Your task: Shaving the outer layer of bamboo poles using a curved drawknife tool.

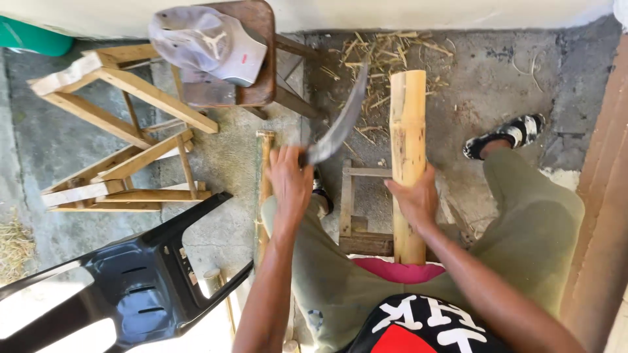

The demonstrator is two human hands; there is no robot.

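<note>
Your left hand [290, 180] has its grip closed around the handle of a curved blade [342, 121], raised beside the bamboo pole [407, 140]. Your right hand [413, 199] wraps the pole at mid-height, holding it upright between your knees over a small wooden stand [356, 216]. If the blade glances off the smooth stalk, it could reach those fingers or your sandalled foot [504, 135].
</note>
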